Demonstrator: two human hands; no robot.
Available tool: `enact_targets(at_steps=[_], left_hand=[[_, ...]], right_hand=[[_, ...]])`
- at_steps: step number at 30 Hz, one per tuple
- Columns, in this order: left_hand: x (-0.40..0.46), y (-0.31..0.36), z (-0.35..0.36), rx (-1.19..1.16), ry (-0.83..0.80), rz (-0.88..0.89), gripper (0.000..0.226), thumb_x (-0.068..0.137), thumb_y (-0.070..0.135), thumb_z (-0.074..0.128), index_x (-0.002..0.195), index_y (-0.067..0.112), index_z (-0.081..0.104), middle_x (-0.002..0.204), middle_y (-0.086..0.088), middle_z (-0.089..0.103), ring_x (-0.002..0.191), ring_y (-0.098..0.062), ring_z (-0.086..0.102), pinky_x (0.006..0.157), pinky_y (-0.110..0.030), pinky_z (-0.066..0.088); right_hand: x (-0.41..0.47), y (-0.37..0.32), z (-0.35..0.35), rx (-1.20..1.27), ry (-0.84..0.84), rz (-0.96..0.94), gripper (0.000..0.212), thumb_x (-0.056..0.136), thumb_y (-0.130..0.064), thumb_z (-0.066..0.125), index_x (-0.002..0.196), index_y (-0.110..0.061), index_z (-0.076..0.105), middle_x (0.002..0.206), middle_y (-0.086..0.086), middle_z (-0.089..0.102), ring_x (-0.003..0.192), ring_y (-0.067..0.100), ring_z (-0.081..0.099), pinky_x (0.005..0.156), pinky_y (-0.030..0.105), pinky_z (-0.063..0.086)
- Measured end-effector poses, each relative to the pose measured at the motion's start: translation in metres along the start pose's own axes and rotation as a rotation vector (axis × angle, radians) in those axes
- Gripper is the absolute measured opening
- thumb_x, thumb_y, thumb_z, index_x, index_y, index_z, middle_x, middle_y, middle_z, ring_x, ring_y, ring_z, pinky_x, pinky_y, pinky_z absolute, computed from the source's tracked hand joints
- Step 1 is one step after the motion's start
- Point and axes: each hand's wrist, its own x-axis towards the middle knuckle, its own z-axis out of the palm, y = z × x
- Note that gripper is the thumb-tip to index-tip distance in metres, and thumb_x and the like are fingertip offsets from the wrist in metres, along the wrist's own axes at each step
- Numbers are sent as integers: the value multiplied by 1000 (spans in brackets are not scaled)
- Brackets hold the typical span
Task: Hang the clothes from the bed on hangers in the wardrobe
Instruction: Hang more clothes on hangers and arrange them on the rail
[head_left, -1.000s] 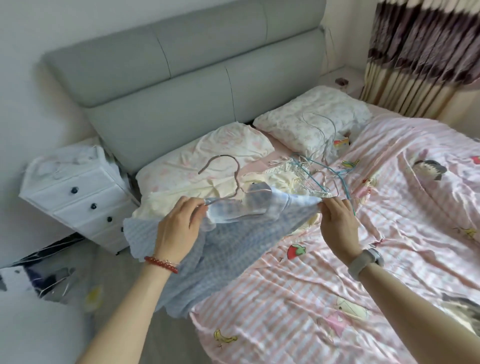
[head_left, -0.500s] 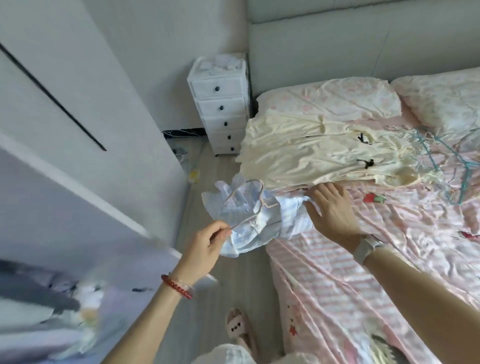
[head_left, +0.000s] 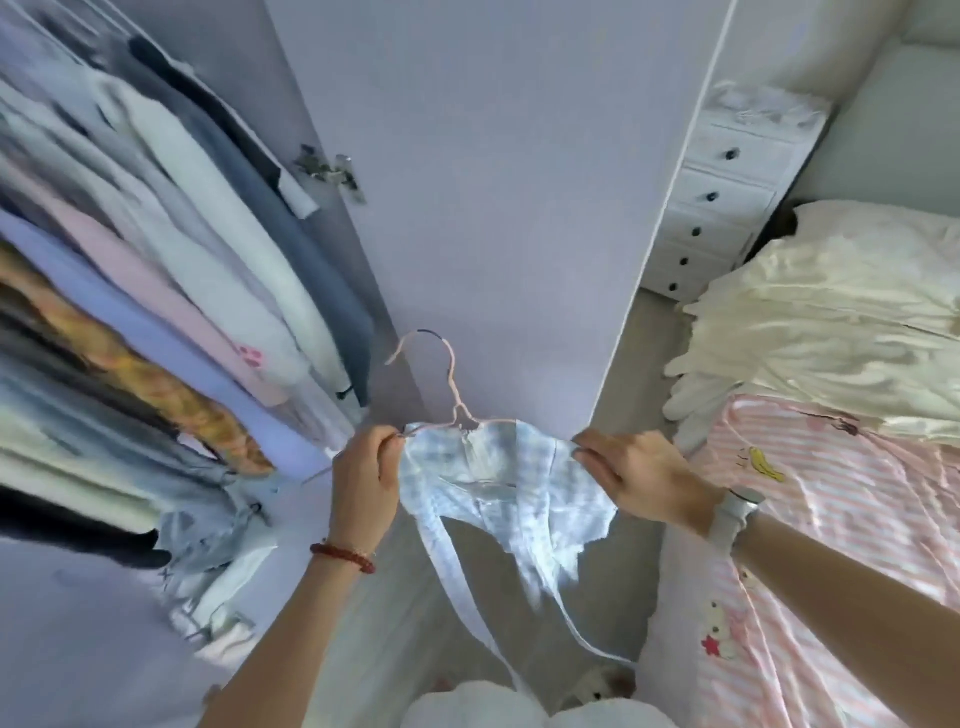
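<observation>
A pale blue checked garment (head_left: 498, 488) hangs on a thin pink hanger (head_left: 451, 384), held up in front of the open wardrobe door (head_left: 493, 182). My left hand (head_left: 363, 483) pinches the left end of the hanger and the cloth. My right hand (head_left: 639, 478) grips the garment's right shoulder. Thin straps of the garment dangle toward the floor. The wardrobe (head_left: 156, 312) at left is packed with several hanging clothes. A cream garment (head_left: 831, 332) lies on the bed (head_left: 857, 519) at right.
A white bedside chest of drawers (head_left: 727, 202) stands behind the wardrobe door, next to the bed. A narrow strip of floor (head_left: 639, 353) runs between door and bed. The pink striped sheet covers the bed's near side.
I have turned from the bed to the open wardrobe. The blue garment on its hanger left the bed and now hangs in the air between both hands.
</observation>
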Motion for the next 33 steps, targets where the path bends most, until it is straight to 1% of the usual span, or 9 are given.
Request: enact_targets(at_steps=[5,8,10,14,19,23,28,30,33], left_hand=[[-22,-69,-94,101,364,-96,18,88,3,45,86,-9,59,80,-24,59,76,-37,56,69,-46,42],[-43,-107,-148,100,529,-214,24,87,8,42,85,-9,59,82,-25,59,80,-39,54,74,-48,42],[-57,-126,-185,106,614,-253,26,88,11,40,80,-7,57,79,-23,56,77,-38,51,73,-50,41],[-74,-151,-247,175,781,-323,25,91,13,42,90,-4,60,89,-22,59,86,-38,51,81,-45,38],[-75,-162,-327,182,944,-392,25,94,5,46,115,-5,56,120,-23,53,118,-37,45,105,-45,32],[-71,-145,-379,181,1125,-321,28,92,2,46,119,-3,52,125,-23,47,122,-32,42,101,-15,25],[-51,-117,-430,390,1235,-181,34,88,1,45,121,-1,51,129,-20,44,124,-32,39,107,-32,28],[-38,-106,-449,515,1252,-126,40,85,-1,47,125,1,50,135,-21,40,127,-35,35,108,-41,29],[-16,-97,-475,716,1238,-101,54,81,0,50,134,7,43,146,-22,28,136,-40,24,109,-46,22]], right_hand=[[71,-107,33,159,-74,-203,21,88,-23,48,88,-7,61,65,7,63,53,32,57,52,23,39],[104,-172,57,255,-128,-323,23,93,-25,45,107,-11,58,75,10,65,65,35,58,60,28,39],[122,-214,67,321,-188,-386,26,94,-25,45,116,-15,54,65,8,60,65,31,55,62,31,40],[148,-289,83,456,-197,-500,17,94,-21,46,105,-11,56,47,-7,34,48,14,35,55,27,28],[179,-383,99,665,-221,-554,13,94,-17,45,98,-10,55,50,-10,38,45,9,38,51,24,26],[212,-451,96,825,-194,-573,17,96,-14,42,95,-2,54,58,2,43,49,11,38,49,23,26],[260,-521,85,1029,-144,-478,22,96,-10,39,77,-2,47,50,-5,31,39,4,35,44,14,24],[279,-544,83,1062,-97,-445,20,95,-9,40,76,-7,45,53,-6,33,47,4,35,50,22,31],[308,-574,79,1093,-8,-378,23,93,-7,40,71,-10,42,57,-4,36,61,21,40,61,36,35]])
